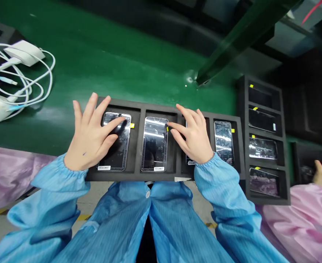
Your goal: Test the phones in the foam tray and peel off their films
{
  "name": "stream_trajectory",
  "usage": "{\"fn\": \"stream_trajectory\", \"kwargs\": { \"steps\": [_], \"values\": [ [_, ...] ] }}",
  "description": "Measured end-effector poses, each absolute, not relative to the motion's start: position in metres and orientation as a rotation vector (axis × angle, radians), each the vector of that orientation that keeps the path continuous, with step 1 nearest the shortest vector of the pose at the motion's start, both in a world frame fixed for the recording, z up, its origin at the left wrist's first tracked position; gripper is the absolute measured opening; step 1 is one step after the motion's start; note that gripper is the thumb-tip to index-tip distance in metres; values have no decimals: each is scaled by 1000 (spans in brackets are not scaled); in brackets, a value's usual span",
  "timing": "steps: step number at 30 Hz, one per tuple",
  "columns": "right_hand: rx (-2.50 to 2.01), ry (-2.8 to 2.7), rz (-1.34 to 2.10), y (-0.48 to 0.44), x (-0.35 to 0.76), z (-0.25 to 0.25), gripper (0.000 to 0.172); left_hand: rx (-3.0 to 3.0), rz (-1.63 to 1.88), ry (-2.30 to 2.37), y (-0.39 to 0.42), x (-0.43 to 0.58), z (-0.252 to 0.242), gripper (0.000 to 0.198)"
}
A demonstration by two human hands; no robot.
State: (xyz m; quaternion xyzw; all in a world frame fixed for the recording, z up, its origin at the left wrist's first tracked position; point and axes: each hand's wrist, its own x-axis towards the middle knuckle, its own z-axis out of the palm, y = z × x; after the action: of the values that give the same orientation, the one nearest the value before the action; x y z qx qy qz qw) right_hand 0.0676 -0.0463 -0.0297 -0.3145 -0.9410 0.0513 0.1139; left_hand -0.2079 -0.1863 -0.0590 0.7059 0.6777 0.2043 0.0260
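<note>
Around spread-fingered hands [88, 137], the right one [193, 134] across a phone [190, 161]: white cables [4, 65], green post [232, 42], four-slot tray [285, 146].

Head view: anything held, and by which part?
The left hand holds nothing, spread over one phone; whether the right hand pinches the yellow tab on another phone is unclear.

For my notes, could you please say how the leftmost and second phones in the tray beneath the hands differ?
The leftmost phone is partly covered by the left hand; the second phone has its screen mostly uncovered. The leftmost phone's white label sits bottom left, the second phone's bottom right. Both lie in the black tray.
</note>
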Motion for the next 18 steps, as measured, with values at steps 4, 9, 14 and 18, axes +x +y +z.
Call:
{"fn": "stream_trajectory", "kwargs": {
  "steps": [4,9,14,18],
  "values": [
    [-924,-2766,128,-45,67,-32,30,2218,565,2073,-184,-204,-56,61],
    [-937,-2780,115,-43,68,-35,31,2241,503,2065,-181,-203,-54,53],
    [-944,-2793,105,-44,67,-35,31,2269,395,2036,-176,-203,-57,50],
    [-950,-2814,94,-45,67,-35,31,2247,314,2062,-173,-201,-57,45]
  ]
}}
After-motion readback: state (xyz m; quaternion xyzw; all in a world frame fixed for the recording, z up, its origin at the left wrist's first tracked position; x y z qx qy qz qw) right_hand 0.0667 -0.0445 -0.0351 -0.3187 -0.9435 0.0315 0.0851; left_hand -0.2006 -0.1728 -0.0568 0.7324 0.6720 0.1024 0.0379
